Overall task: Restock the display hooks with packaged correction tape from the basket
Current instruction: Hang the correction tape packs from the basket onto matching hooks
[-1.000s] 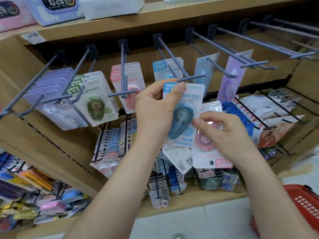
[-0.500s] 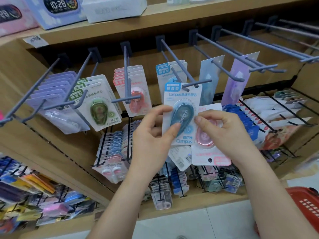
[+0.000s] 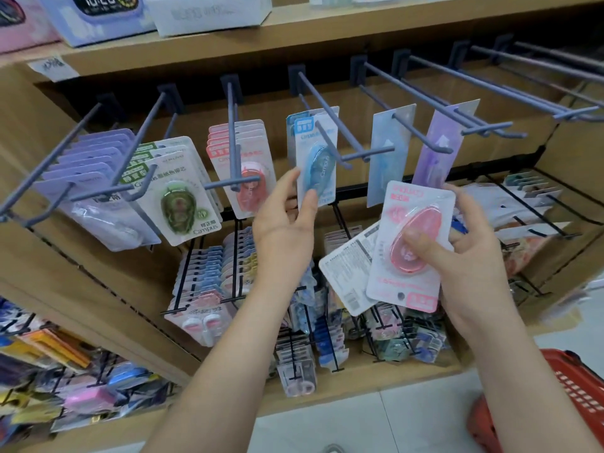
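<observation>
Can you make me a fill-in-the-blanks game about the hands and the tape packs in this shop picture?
1. The right hand holds a front pack whose tape case is ___.
2. The left hand pinches a hooked pack whose tape case is ___.
3. The basket at the lower right is ___.

Missing words: pink, blue, red.
</observation>
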A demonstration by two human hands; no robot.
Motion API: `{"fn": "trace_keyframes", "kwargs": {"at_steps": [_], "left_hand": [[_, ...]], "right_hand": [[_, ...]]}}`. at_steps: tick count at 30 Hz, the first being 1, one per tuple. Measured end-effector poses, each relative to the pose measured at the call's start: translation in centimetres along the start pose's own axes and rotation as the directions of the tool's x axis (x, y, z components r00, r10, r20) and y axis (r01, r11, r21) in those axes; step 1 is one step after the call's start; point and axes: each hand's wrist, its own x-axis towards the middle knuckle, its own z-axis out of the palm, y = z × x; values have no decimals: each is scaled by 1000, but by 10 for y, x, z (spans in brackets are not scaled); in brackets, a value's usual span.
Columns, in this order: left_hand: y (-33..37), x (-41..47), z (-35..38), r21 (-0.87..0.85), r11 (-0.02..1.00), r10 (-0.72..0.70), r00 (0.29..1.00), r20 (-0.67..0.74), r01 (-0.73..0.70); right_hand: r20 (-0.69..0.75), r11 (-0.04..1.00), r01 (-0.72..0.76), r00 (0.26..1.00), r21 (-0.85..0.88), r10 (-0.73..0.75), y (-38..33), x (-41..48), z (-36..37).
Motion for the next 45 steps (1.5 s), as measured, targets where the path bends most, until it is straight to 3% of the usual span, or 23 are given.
{"fn": "trace_keyframes", "kwargs": {"at_steps": [2,3,5,7,11,13,15,16,18,20,23,25,28,33,38,40,43,45], "left_hand": [[3,-25,-13,-108,990,-78,992,98,88],[5,-36,-19,-178,967,-140,965,223,181],[8,-54,-31,-235,898,-224,845,485,373],[8,-65,-37,-243,884,-218,812,542,399],[3,-74,-50,-246,946,-127,938,321,212],[-4,-80,-58,-154,988,25,990,138,-3],[-20,-84,-63,101,947,306,952,2,-305],[-27,-85,-62,225,884,423,906,-15,-409],[-37,-89,-58,388,757,565,825,13,-525],[-40,-95,-53,453,675,626,777,66,-582],[-46,-100,-52,417,652,634,757,160,-634],[-46,-104,-56,348,692,574,774,267,-633],[-31,-112,-62,190,851,406,843,351,-489],[-4,-86,-68,-15,988,157,986,61,-156],[15,-52,-73,-339,928,-140,988,60,152],[17,-40,-79,-378,882,-238,959,155,280],[21,-30,-85,-386,820,-293,890,350,422],[23,-30,-83,-407,820,-283,903,323,402]], "right_hand": [[35,997,-31,999,77,28,3,-1,4],[45,995,-32,999,95,28,4,-2,6],[75,992,-17,997,124,8,9,-3,12],[84,988,-9,996,157,-4,12,-3,21],[59,990,87,994,112,-94,15,-5,29],[-22,995,100,995,-3,-100,14,-3,26],[-54,999,38,998,-38,-40,17,-2,24],[2,1000,-7,1000,0,7,17,-5,27],[174,994,-105,979,-34,109,16,-12,38],[273,992,-82,956,-100,106,17,-19,50],[237,996,-78,968,-37,84,13,-24,64],[192,997,-76,978,-19,78,17,-22,64],[187,997,-3,982,-76,18,19,-18,62],[332,984,108,941,-138,-56,15,-21,66],[548,957,248,827,-151,-128,5,-30,73],[605,941,296,784,-165,-141,5,-30,72],[663,958,236,745,-160,-73,7,-27,71],[703,970,190,711,-152,-29,10,-26,74]]}}
